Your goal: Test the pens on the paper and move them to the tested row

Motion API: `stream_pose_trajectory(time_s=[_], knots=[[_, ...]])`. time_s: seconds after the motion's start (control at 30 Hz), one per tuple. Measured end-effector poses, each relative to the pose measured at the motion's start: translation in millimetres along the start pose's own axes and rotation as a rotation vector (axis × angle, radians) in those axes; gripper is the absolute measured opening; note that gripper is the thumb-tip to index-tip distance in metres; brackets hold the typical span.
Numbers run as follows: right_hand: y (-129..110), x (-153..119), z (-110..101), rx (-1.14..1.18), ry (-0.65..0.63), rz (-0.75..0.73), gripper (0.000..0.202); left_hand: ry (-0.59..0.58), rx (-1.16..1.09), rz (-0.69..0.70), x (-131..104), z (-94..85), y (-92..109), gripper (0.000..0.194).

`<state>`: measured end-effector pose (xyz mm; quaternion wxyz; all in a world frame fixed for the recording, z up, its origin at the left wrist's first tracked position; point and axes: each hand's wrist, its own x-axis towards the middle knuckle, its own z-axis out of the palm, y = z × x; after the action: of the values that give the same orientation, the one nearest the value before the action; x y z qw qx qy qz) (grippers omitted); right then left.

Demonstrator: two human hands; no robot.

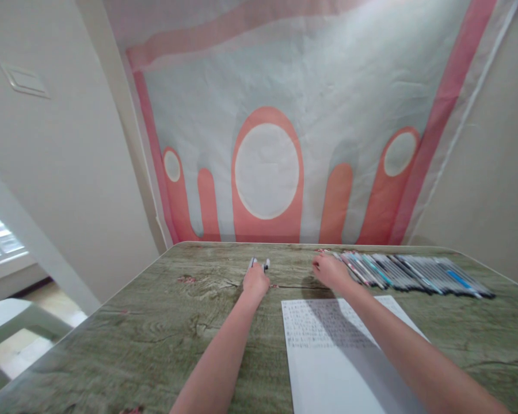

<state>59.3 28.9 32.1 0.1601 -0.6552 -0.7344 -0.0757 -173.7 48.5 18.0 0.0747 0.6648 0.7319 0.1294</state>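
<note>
My left hand is closed around a few pens, whose light and dark ends stick out past the fingers near the back middle of the table. To the right, my right hand is over the left end of a long row of pens; its fingers curl down and what they may hold is too small to tell. The pens lie side by side, mostly grey with black ends, some teal, pink and blue. Below my right forearm is a white sheet with handwritten lines on its upper part.
The wood-grain table reaches back to a wall with a pink and grey printed sheet. A white chair stands beyond the table's left edge. My right forearm casts a shadow on the paper.
</note>
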Motion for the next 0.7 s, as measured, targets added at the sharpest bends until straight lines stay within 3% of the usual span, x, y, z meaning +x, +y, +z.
stream_pose_trajectory(time_s=[0.13, 0.37, 0.57, 0.7], knots=[[-40.0, 16.1, 10.9, 0.082, -0.099, -0.052, 0.02, -0.011, 0.01, 0.003, -0.9, -3.0, 0.5, 0.037], [-94.9, 28.4, 42.7, 0.243, -0.117, -0.158, 0.019, -0.027, -0.058, -0.029, 0.6, -1.1, -1.2, 0.037], [-100.0, 25.9, 61.7, 0.374, -0.046, -0.16, 0.017, 0.088, -0.345, -0.034, 8.1, 9.9, -6.2, 0.009], [-95.4, 20.6, 66.7, 0.457, 0.013, -0.203, 0.017, 0.08, -0.331, -0.054, 9.9, 13.4, -9.2, 0.009]])
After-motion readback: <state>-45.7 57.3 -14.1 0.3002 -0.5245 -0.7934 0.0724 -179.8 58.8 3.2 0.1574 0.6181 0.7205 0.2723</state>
